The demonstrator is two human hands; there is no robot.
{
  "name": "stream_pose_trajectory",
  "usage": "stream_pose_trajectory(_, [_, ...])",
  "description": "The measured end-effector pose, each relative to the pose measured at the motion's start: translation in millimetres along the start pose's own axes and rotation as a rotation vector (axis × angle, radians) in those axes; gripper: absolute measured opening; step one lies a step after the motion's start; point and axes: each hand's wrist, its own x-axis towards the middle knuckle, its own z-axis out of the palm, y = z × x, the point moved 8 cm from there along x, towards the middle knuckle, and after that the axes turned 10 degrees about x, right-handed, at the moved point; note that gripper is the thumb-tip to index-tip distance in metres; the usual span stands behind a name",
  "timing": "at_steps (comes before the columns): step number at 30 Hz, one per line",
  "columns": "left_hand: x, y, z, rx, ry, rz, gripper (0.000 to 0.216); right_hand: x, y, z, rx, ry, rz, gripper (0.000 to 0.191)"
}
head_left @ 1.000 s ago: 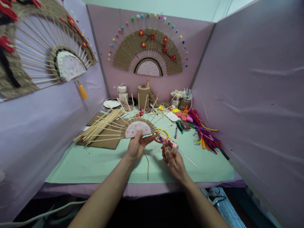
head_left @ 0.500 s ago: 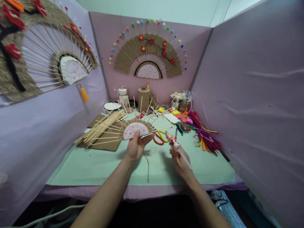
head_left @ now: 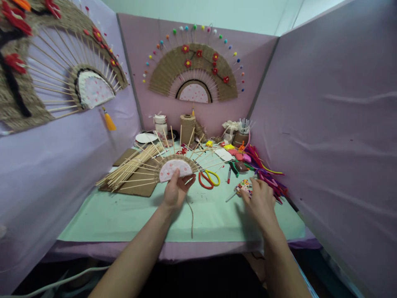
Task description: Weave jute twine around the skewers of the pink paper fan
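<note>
My left hand [head_left: 176, 192] grips a small half-round fan frame [head_left: 163, 161] by its lower edge, thumb in front and fingers behind. Its white half-disc [head_left: 173, 170] has pink flower marks and a woven twine border, with bamboo sticks fanning outward. From below it hangs a loose brown cord [head_left: 192, 219]. On the right, my right hand [head_left: 260, 200] has its thumb and fingers around a brightly patterned glue gun [head_left: 243, 186], low at the table. A pale glue stick [head_left: 231, 197] pokes out to the left. The fingers partly hide the gun.
Scissors [head_left: 205, 181] with red and yellow handles lie between my hands, near a red pen [head_left: 228, 175]. Bamboo sticks [head_left: 130, 169] lie on cardboard [head_left: 145, 188] at left. Pipe cleaners [head_left: 269, 182] lie right. A twine spool [head_left: 187, 129] stands behind; finished fans [head_left: 167, 68] hang on the walls.
My right hand has moved right and lowered the glue gun to the table, turning it so the glue stick points left. My left hand with the fan frame has shifted slightly left.
</note>
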Motion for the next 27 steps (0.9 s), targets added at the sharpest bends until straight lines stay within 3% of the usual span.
stream_pose_trajectory(2, [0, -1, 1, -0.002, -0.01, -0.001, 0.019, 3, -46, 12, 0.278, -0.109, -0.105, 0.034])
stream_pose_trajectory(4, [0, -2, 1, -0.006, -0.017, -0.002, 0.02, 3, -83, 29, 0.517, -0.187, -0.091, 0.03])
stream_pose_trajectory(7, [0, -1, 3, -0.007, -0.027, 0.001, 0.021, 3, -112, 51, 0.705, -0.161, -0.031, 0.034])
stream_pose_trajectory(10, [0, 2, 3, -0.009, -0.016, 0.01, 0.02, 4, -115, 62, 0.733, -0.112, -0.002, 0.024])
stream_pose_trajectory(21, [0, 4, -4, 0.07, 0.07, 0.13, 0.025, 6, -133, 40, 0.384, -0.053, -0.322, 0.017])
stream_pose_trajectory(27, [-1, 7, -9, 0.165, 0.149, 0.164, 0.029, 15, -121, 36, 0.339, 0.03, -0.31, 0.012])
